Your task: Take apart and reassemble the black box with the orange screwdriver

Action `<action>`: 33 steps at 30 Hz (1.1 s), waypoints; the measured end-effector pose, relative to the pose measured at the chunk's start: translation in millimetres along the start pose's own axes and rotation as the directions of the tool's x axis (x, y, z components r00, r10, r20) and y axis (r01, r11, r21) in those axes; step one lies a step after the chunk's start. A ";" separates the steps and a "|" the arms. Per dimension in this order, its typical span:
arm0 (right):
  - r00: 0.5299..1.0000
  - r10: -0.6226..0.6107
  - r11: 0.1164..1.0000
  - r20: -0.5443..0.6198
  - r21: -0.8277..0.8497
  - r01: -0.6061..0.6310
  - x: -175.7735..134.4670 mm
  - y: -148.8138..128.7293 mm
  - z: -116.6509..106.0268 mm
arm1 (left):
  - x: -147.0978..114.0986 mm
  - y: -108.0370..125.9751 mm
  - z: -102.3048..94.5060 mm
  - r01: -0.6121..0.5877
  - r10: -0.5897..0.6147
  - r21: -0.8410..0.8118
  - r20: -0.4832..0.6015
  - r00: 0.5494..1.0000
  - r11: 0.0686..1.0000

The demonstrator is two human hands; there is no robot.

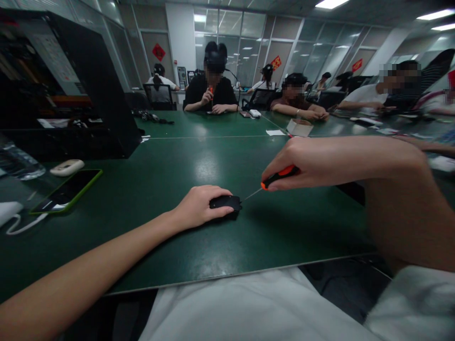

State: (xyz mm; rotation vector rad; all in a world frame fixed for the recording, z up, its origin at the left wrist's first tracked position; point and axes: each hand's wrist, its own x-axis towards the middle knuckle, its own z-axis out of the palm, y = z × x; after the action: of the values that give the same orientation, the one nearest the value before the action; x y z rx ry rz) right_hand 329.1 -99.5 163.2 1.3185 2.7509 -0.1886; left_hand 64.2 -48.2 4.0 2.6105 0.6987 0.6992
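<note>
On the green table a small black box-like part (225, 202) lies under my left hand (199, 206), whose fingers and thumb grip it from its sides. Its right end has small notched edges; what it is exactly I cannot make out. To the right, my right hand (289, 163) is closed round the orange and black handle of a screwdriver (282, 176). The thin shaft slants down to the left, and its tip is close to the right end of the black part. Whether the tip touches it I cannot tell.
A green-edged phone (69, 189), a pale oval case (67, 167) and a white cable (16, 227) are at the left, by a black open cabinet (103, 80). Across the table stand a small open box (299, 128) and a white paper (275, 133). Several people sit beyond.
</note>
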 end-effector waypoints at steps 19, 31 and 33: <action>0.970 -0.188 0.977 -0.157 -0.133 0.168 41.4 76.3 113.6 | -1.2 -1.6 1.6 0.011 -0.010 0.066 -0.018 1.000 0.998; 0.974 -0.176 0.984 -0.140 -0.056 0.170 54.3 74.3 144.6 | -1.7 -0.3 0.3 -0.010 0.011 0.027 -0.031 0.999 1.000; 0.974 -0.140 0.988 -0.177 -0.090 0.126 51.8 77.1 141.3 | -1.7 0.3 -0.4 -0.016 0.016 0.027 -0.026 1.000 1.000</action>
State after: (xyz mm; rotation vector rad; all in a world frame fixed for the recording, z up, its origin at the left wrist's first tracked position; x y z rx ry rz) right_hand 360.2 -32.5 11.0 1.1886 2.9670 0.0333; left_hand 62.8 -49.2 3.9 2.6382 0.7004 0.7354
